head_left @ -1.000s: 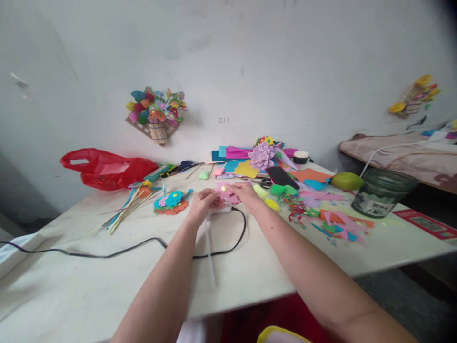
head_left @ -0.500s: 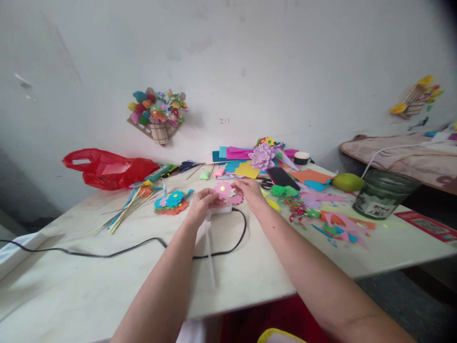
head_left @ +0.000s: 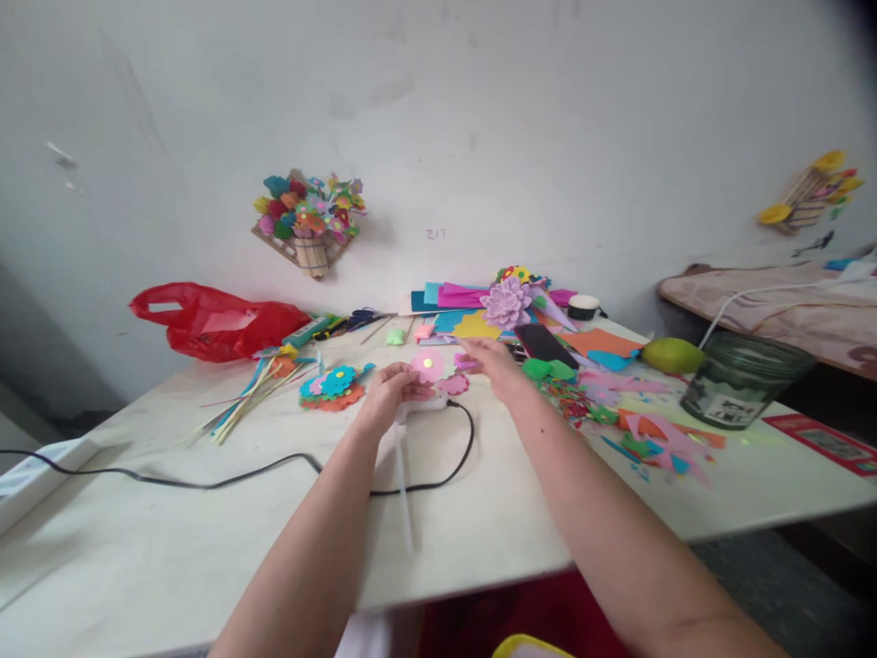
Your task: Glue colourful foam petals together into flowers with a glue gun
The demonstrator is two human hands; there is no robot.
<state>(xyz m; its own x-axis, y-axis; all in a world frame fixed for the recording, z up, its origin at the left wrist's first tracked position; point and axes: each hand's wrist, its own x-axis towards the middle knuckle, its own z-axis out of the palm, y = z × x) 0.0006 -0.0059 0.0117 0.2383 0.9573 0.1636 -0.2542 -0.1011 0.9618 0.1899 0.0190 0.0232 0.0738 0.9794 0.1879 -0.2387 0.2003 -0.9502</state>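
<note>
My left hand [head_left: 396, 395] is closed on a pink foam flower [head_left: 428, 366] with a pale yellow centre, pinching its left edge. Under that hand lies a white glue gun [head_left: 426, 403] with a black cord and a translucent glue stick [head_left: 406, 498] sticking out towards me. To the right of the held flower is a darker pink scalloped piece [head_left: 454, 385]. My right hand [head_left: 491, 364] hovers just right of the flower, its fingers stretched and apart. A small purple piece [head_left: 465, 363] shows by its thumb; whether they touch I cannot tell.
Blue and orange foam flowers [head_left: 334, 386] lie left of my hands, beside thin strips [head_left: 250, 402] and a red plastic bag [head_left: 219, 322]. Foam scraps [head_left: 658, 439], a phone [head_left: 544, 345], a green fruit [head_left: 671, 355] and a dark glass jar [head_left: 744, 379] are to the right.
My right hand has let go at the flower's right edge and moved slightly right, its fingers spreading. My left hand keeps its hold on the pink flower.
</note>
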